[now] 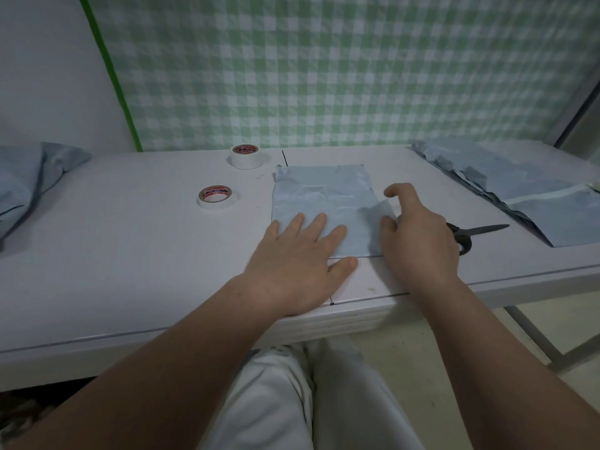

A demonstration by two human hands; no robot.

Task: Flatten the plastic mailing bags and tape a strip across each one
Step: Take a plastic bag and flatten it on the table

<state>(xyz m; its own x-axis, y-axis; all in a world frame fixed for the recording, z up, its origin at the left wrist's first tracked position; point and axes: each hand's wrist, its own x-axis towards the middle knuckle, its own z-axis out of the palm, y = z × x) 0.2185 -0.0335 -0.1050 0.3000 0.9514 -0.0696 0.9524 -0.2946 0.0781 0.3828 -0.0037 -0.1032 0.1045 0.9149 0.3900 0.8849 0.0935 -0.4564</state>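
Observation:
A light blue plastic mailing bag (324, 193) lies in the middle of the white table (130, 254), still creased near its far end. My left hand (292, 254) presses flat on its near left part with straight, spread fingers. My right hand (418, 235) is at the bag's right edge, where a corner flap is lifted; the thumb and curled fingers pinch that flap, and the index finger sticks up. Two rolls of white tape stand to the left: one (217, 196) nearer, one (247, 156) by the back edge.
Black scissors (480, 230) lie just right of my right hand, partly hidden by it. Several more blue bags (519, 183) are spread at the right end of the table, and another crumpled heap (26, 180) sits at the far left. A green checked cloth hangs behind.

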